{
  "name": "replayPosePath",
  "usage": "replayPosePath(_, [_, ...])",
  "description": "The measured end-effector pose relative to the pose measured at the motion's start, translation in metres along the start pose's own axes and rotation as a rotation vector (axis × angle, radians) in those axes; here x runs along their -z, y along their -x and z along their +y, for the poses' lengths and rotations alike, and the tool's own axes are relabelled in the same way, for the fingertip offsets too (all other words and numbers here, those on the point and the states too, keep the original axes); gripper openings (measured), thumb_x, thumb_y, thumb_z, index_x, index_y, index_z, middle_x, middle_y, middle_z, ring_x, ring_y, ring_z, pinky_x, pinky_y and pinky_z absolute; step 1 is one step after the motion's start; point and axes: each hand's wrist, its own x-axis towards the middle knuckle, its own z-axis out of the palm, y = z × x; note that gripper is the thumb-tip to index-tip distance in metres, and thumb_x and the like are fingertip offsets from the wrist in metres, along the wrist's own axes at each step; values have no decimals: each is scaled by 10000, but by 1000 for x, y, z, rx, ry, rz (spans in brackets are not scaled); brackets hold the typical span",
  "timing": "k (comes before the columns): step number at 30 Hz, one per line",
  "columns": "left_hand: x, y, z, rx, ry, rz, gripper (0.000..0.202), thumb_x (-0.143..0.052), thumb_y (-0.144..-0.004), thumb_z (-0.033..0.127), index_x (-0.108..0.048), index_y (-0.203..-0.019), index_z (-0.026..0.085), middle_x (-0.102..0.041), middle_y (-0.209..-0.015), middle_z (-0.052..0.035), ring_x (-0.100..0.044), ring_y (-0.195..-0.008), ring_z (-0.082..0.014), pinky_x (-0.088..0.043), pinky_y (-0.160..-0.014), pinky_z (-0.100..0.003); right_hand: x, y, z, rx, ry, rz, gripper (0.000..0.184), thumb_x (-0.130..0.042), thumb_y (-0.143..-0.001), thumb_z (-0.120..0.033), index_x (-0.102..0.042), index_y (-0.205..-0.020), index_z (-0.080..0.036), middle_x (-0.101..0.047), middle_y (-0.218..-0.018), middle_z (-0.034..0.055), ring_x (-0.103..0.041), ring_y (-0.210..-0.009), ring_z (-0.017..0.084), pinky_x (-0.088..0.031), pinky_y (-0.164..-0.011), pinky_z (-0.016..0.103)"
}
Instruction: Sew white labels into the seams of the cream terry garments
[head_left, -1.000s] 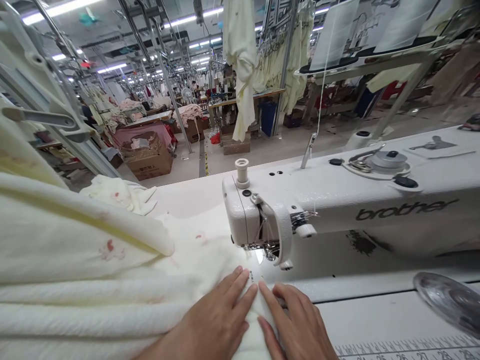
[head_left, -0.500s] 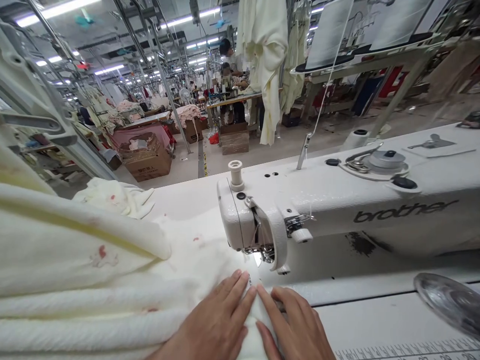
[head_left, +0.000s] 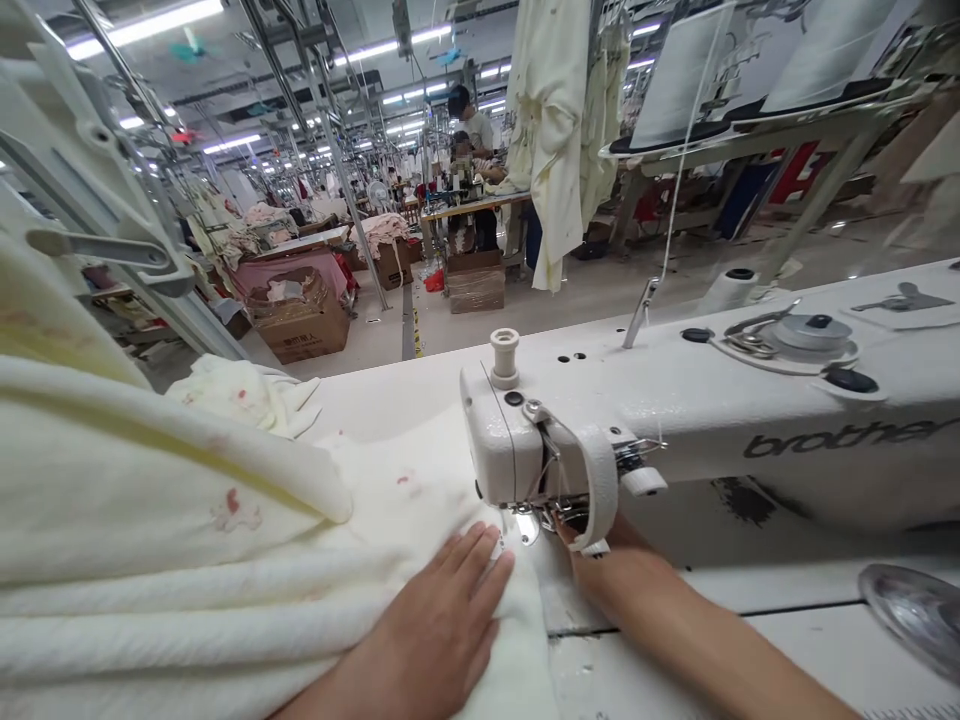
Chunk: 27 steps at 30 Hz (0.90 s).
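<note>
My left hand [head_left: 442, 620] lies flat on the cream fabric [head_left: 517, 650] just in front of the needle area, fingers stretched toward it. A small printed label [head_left: 501, 541] shows beside its fingertips. The white sewing machine [head_left: 491, 440] stands ahead, with a lit spot at its presser foot [head_left: 527, 524]. My right hand [head_left: 589, 572] reaches in under the machine head from the right. Its fingers are mostly hidden behind the thread guard [head_left: 602, 490], so their grip does not show. Folds of cream fabric with small reddish prints fill the left side.
A metal frame [head_left: 124, 250] rises at the left. Thread cones [head_left: 679, 80] stand on a rack behind the machine. Cream garments [head_left: 551, 130] hang beyond it. Cardboard boxes [head_left: 304, 325] rest on the floor, and a person [head_left: 476, 125] sits at a table farther back.
My right hand has left the fabric in front of the needle and reached forward under the machine head. My left hand stays flat on the fabric. The view has shifted slightly.
</note>
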Motion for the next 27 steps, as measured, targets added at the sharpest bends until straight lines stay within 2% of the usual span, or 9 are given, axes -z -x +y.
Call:
replayPosePath(2, [2,-2,-1,4,-2,-14,492,-439,-883,136,-362,-1361,52,-404,-1419,-217,-344,-1341,-310,-401,-1057,-453,12,20,-15,52,-14,-40,540,-245,-834,29,-594,-1163,-217,-646,-1050,32,-593,-986,157,-510,-803,289])
replayPosePath(4, [2,-2,-1,7,-7,-16,524,-435,-878,127,-327,-1385,49,-387,-1430,-219,-330,-1347,-312,-396,-1061,-454,21,37,-27,83,-6,-78,613,-235,-776,79,-546,-1237,-179,-592,-1185,43,-528,-1113,170,-489,-863,313])
replayPosePath(6, [0,-3,-1,11,-6,-8,541,-434,-877,123,-307,-1398,50,-385,-1431,-219,-324,-1350,-310,-384,-1071,-452,23,45,-34,95,11,-95,592,-257,-791,75,-524,-1265,-158,-551,-1239,68,-499,-1136,183,-472,-884,328])
replayPosePath(8, [-1,-3,-1,17,12,12,533,-429,-875,116,-318,-1393,56,-396,-1426,-216,-321,-1354,-304,-373,-1080,-453,22,45,-36,89,13,-87,547,-269,-820,58,-537,-1246,-154,-558,-1210,77,-505,-1103,182,-457,-896,333])
replayPosePath(14, [-4,-2,-2,51,70,45,549,-421,-868,109,-306,-1405,109,-373,-1450,-186,-307,-1367,-275,-372,-1089,-439,21,34,-37,13,-46,-46,567,-263,-791,75,-557,-1198,-186,-581,-1153,46,-499,-1086,152,-429,-908,300])
replayPosePath(20, [-7,-3,-4,56,59,74,535,-417,-865,107,-321,-1391,109,-391,-1442,-171,-307,-1369,-266,-385,-1078,-448,15,41,-39,-48,-66,-45,606,-225,-796,95,-518,-1247,-184,-563,-1189,42,-455,-1154,170,-386,-957,335])
replayPosePath(25, [-8,-3,-6,51,60,55,519,-421,-875,113,-322,-1384,107,-381,-1447,-172,-301,-1373,-262,-380,-1086,-444,13,49,-34,52,52,-126,572,-278,-820,65,-493,-1295,-171,-522,-1257,73,-425,-1201,209,-428,-930,341])
replayPosePath(27, [-7,-4,-8,47,77,48,508,-424,-876,113,-332,-1375,104,-391,-1436,-178,-314,-1366,-271,-385,-1083,-451,9,52,-35,32,48,-113,581,-273,-813,80,-498,-1289,-166,-517,-1260,75,-421,-1207,220,-428,-936,358])
